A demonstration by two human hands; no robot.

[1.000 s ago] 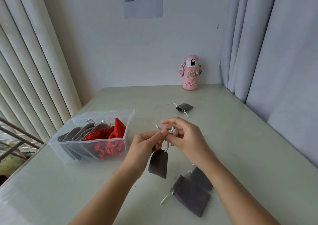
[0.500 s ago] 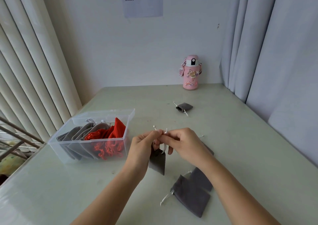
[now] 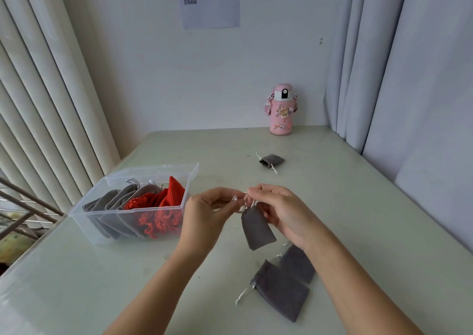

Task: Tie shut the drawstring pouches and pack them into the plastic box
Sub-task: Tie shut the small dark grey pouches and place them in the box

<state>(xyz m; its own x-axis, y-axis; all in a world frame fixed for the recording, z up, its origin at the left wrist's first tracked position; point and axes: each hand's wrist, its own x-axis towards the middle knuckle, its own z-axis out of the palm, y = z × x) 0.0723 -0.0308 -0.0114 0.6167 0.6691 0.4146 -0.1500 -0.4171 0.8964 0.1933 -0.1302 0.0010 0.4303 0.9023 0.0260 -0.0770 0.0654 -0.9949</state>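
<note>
White cord point(image 3: 252, 203) is mostly lost between my fingertips, so whether it is knotted cannot be made out (only a short stretch shows), and my right wrist covers part of the spare grey pouches point(image 3: 280, 292) lying on the table point(image 3: 358, 206). My left hand point(image 3: 207, 213) and right hand point(image 3: 284, 211) both pinch that cord with curled fingers, just right of the plastic box point(image 3: 190, 178). The grey pouch point(image 3: 257, 228) hangs from it between my hands, flat and matte, its neck gathered.

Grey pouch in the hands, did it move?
Yes. The held grey pouch swung a little to the right, away from the plastic box.
</note>
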